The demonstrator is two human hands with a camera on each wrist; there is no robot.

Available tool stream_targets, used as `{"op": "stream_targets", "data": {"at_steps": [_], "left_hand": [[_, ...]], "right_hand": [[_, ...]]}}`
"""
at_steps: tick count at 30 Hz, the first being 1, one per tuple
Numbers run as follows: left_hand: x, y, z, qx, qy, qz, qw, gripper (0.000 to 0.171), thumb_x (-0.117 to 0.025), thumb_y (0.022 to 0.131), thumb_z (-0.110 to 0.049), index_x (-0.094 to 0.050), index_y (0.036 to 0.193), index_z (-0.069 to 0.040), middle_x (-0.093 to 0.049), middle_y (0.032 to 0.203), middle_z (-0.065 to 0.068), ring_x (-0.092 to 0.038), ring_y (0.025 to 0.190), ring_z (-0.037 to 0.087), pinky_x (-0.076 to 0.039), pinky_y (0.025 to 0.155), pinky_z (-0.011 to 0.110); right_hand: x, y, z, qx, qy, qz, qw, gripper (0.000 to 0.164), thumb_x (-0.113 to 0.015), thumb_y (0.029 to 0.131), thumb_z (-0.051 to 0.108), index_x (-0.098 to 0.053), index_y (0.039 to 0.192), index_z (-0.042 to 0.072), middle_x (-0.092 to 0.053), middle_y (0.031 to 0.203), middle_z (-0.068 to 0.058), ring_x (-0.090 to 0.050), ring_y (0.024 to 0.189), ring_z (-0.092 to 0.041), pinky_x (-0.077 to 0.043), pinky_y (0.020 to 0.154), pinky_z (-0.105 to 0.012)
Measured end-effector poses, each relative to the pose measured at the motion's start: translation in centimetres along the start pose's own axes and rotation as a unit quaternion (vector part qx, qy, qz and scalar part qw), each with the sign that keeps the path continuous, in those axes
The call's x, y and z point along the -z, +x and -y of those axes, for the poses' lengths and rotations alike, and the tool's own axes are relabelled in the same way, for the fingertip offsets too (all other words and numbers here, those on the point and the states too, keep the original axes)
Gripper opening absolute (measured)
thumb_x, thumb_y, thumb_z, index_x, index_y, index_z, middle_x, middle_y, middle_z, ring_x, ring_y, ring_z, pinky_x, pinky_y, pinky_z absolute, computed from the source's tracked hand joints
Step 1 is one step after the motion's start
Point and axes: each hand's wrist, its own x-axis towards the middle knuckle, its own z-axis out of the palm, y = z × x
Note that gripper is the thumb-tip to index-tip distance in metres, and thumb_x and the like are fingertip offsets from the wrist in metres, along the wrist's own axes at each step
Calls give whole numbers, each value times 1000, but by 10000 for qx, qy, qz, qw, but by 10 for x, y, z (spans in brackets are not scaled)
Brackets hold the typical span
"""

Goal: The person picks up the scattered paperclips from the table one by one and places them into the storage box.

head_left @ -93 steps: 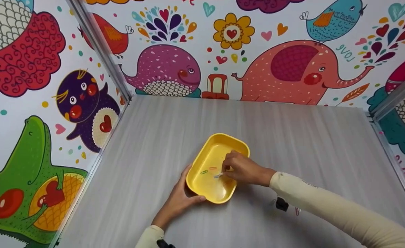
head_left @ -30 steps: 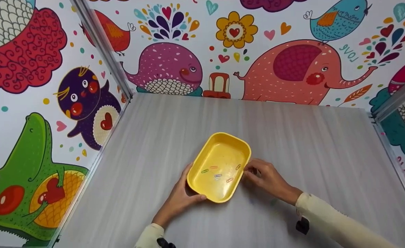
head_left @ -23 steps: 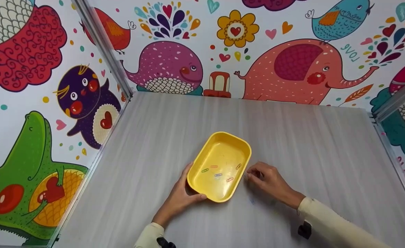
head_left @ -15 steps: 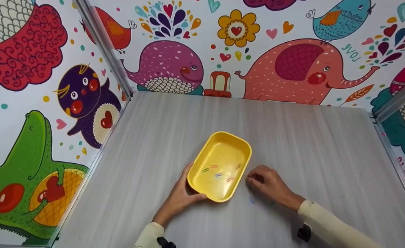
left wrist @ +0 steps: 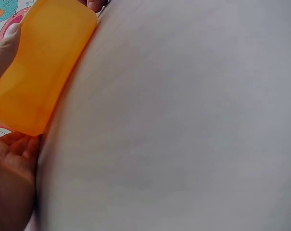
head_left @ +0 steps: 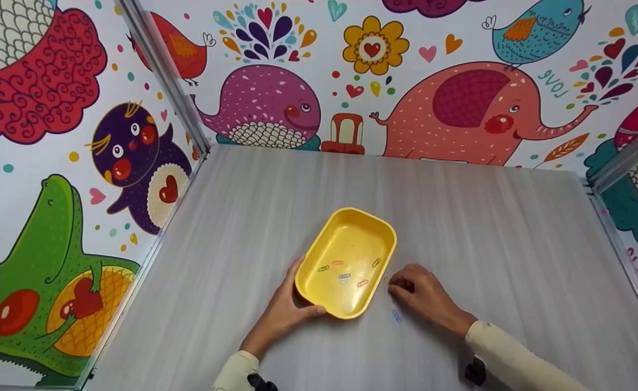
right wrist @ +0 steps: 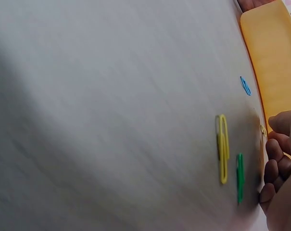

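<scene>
A yellow plastic tray [head_left: 346,239] stands on the table with several paper clips inside, among them a green clip [head_left: 323,268], a blue clip [head_left: 344,276] and a red clip [head_left: 362,283]. My left hand [head_left: 280,315] holds its near left corner, thumb along the front and fingers along the side. Just right of the tray, my right hand [head_left: 424,293] has its fingers curled, thumb and forefinger pinching at a small yellowish paper clip [head_left: 387,281] by the table. The fingertips partly hide that clip. A loose blue paper clip [head_left: 396,316] lies below the hand.
In the right wrist view, a yellow paper clip [right wrist: 222,149] and a green paper clip [right wrist: 240,178] lie on the table near my right hand. Printed cartoon walls [head_left: 264,108] border the grey table [head_left: 275,184] at the back and sides.
My right hand has come out of the tray and down to the table at its right. More clips show in the tray, and the loose blue clip is uncovered. The left hand keeps its hold.
</scene>
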Motion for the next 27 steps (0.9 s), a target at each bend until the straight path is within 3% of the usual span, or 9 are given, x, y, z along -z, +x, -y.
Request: {"op": "stream_targets", "data": {"at_steps": [6, 20, 27], "left_hand": [[0, -1, 1, 3, -3, -5, 10000, 122, -98, 87, -26, -18, 178, -19, -34, 178, -4, -36, 160, 16, -25, 130, 54], [0, -1, 2, -5, 19, -46, 10000, 123, -98, 86, -30, -18, 178, -17, -32, 179, -3, -34, 161, 17, -23, 131, 58], [0, 0, 3, -25, 11, -33, 10000, 122, -98, 86, -28, -18, 178, -19, -32, 179, -5, -34, 161, 16, -23, 131, 58]], "right_hand": [[-2, 1, 0, -234, -47, 25, 9997, 8, -86, 98, 12, -84, 103, 18, -64, 91, 15, -55, 85, -9, -48, 74, -25], [-10, -3, -4, 65, -70, -318, 9994, 12, -89, 95, 13, -82, 105, 16, -66, 95, 13, -56, 87, -8, -51, 74, -25], [-13, -4, -2, -53, -147, -396, 9991, 14, -90, 94, 14, -82, 106, 16, -64, 94, 13, -55, 87, -8, -50, 75, -25]]}}
